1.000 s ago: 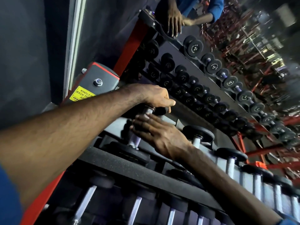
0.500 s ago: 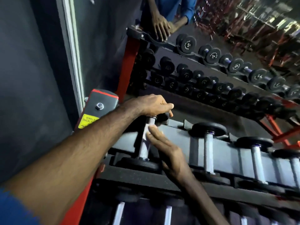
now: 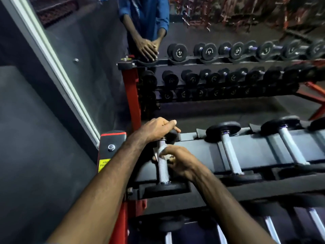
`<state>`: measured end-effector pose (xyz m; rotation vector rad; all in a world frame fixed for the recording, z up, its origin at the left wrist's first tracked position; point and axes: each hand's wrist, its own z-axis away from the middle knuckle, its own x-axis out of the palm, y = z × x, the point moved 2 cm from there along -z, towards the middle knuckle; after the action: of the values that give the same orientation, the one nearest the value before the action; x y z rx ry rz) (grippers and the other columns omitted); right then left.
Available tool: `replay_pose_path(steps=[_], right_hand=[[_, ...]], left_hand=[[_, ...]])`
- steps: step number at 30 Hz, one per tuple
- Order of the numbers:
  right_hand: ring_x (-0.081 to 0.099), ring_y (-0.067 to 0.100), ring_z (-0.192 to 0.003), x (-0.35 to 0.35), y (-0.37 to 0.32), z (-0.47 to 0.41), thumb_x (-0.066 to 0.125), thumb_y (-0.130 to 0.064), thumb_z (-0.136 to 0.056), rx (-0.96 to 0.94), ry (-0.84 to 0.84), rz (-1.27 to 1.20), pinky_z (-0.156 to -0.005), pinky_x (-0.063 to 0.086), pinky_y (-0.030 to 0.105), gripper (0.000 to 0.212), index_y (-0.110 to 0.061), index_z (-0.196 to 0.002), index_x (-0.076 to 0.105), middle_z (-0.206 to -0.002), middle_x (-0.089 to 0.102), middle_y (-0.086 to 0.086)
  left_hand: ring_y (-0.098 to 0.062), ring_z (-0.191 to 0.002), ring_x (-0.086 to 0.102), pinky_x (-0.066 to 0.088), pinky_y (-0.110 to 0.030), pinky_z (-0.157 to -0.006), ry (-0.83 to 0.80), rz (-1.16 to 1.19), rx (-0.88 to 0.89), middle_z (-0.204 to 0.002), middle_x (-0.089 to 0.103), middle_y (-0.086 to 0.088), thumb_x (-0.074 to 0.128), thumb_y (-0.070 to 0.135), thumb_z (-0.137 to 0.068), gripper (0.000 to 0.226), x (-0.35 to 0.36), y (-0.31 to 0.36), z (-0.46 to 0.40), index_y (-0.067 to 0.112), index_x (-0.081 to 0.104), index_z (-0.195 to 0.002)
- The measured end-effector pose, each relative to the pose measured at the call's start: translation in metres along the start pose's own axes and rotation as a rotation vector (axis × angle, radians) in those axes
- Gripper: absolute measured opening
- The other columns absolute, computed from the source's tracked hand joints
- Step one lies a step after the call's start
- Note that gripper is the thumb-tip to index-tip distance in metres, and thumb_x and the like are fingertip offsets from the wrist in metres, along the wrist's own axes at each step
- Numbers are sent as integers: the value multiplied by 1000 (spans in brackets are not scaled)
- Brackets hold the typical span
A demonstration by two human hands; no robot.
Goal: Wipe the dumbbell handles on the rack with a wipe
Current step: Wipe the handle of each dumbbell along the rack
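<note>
On the rack (image 3: 198,193), at its left end, we see the first dumbbell handle (image 3: 163,170) being wiped: left hand (image 3: 158,128) gripping the far head, right hand (image 3: 177,162) pinching the wipe (image 3: 164,152) around the handle's upper part; next, we judge, a stroke toward the near head.

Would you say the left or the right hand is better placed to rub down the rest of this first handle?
Right, probably. The right hand already pinches the wipe against the dumbbell handle, while the left hand grips the far dumbbell head.
</note>
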<state>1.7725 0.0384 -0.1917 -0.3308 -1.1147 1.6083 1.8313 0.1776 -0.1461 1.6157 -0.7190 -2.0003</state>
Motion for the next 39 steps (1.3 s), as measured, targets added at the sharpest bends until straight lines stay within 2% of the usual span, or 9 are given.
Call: replay_pose_path(steps=[3, 14, 19, 22, 25, 28, 33, 36, 39], right_hand=[[73, 39, -94, 2, 2, -2, 63, 4, -87, 133, -57, -90, -94, 59, 50, 23, 5, -109, 63, -97, 72, 23], [71, 31, -74, 7, 9, -20, 73, -2, -84, 95, 162, -383, -74, 62, 44, 31, 5, -114, 70, -89, 70, 21], [76, 35, -85, 0, 14, 2, 72, -7, -89, 108, 89, -257, -68, 64, 38, 33, 6, -120, 68, -107, 75, 27], [73, 32, -78, 3, -2, -3, 71, -10, -92, 93, 72, -287, -61, 62, 35, 21, 2, -110, 70, -88, 74, 19], [71, 31, -80, 5, -6, 1, 71, -15, -88, 76, 86, -62, -78, 59, 41, 20, -3, -105, 71, -84, 72, 16], [67, 22, -78, -12, 11, 19, 72, -22, -91, 52, -22, 164, -68, 58, 32, 20, -6, -103, 75, -93, 77, 9], [58, 12, -49, -14, 2, 13, 50, -13, -99, 38, 93, -63, -55, 56, 28, 22, -12, -87, 68, -67, 65, 1], [59, 18, -60, -18, 17, 24, 42, 0, -89, 27, 60, 42, -63, 61, 32, 35, -11, -84, 75, -74, 63, 10], [55, 21, -62, -16, 19, 28, 47, 4, -90, -8, 59, 33, -62, 56, 35, 33, -12, -77, 73, -74, 59, 14]], left_hand=[[-17, -84, 71, 56, -36, -90, 13, 5, -10, -72, 75, 4, 39, 62, -107, 46, -2, 1, 1, 50, 83, -97], [-14, -97, 74, 56, -42, -101, 18, 2, -23, -92, 81, 8, 36, 68, -100, 47, 0, -1, 1, 56, 81, -96], [-11, -88, 69, 54, -35, -93, 45, 2, -11, -74, 74, 20, 41, 60, -107, 45, 0, 1, 1, 51, 83, -97], [-9, -79, 65, 51, -34, -84, 34, -6, -19, -60, 67, 22, 41, 57, -110, 46, 0, 3, 2, 45, 85, -99], [-12, -81, 68, 53, -33, -85, 38, 0, -12, -65, 71, 14, 40, 60, -109, 47, -1, 0, 1, 49, 84, -99], [-10, -66, 59, 46, -27, -72, 47, 12, -6, -53, 63, 14, 40, 55, -111, 47, -2, -1, 2, 43, 85, -103], [-8, -78, 65, 52, -32, -83, 51, 15, -19, -64, 69, 20, 41, 60, -108, 46, 0, -4, 0, 49, 84, -98], [-8, -73, 60, 47, -31, -78, 50, 3, -16, -53, 63, 20, 41, 57, -110, 46, -1, -2, 1, 48, 84, -100], [-11, -89, 69, 53, -33, -91, 57, -6, -4, -77, 76, 16, 41, 60, -108, 44, 1, -4, 0, 52, 83, -99]])
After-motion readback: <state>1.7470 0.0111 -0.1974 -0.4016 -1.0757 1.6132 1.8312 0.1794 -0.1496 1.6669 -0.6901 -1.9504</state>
